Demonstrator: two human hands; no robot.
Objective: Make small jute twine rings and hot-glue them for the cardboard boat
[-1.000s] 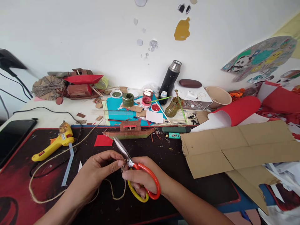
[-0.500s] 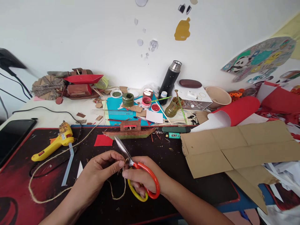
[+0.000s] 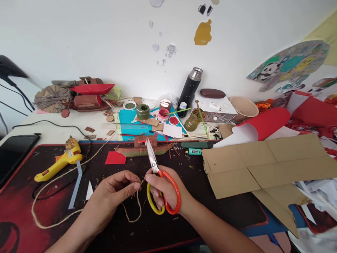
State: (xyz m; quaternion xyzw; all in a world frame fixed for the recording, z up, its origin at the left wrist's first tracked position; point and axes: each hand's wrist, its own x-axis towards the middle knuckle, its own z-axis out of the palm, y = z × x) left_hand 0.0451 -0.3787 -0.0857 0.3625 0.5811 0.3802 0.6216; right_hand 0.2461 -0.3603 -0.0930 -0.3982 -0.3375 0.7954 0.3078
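My left hand pinches a length of jute twine between thumb and fingertips over the dark mat. From there the twine hangs in a small loop, and a longer run trails out to the left. Close on its right, my right hand is closed around scissors with one red and one yellow handle. The blades point away from me and look nearly closed. My right fingertips are near the twine's short end; whether they touch it I cannot tell. Beyond the hands sits a small brown and green model boat.
A yellow glue gun lies at left, with its glue stick jutting toward me. Folded cardboard covers the right side. Open paint jars and a tilted black flask stand at the back. A red card piece lies left of the boat.
The scissors have swung from the twine by my left fingertips to point straight forward, and my right hand has shifted slightly up. My left hand still pinches the twine.
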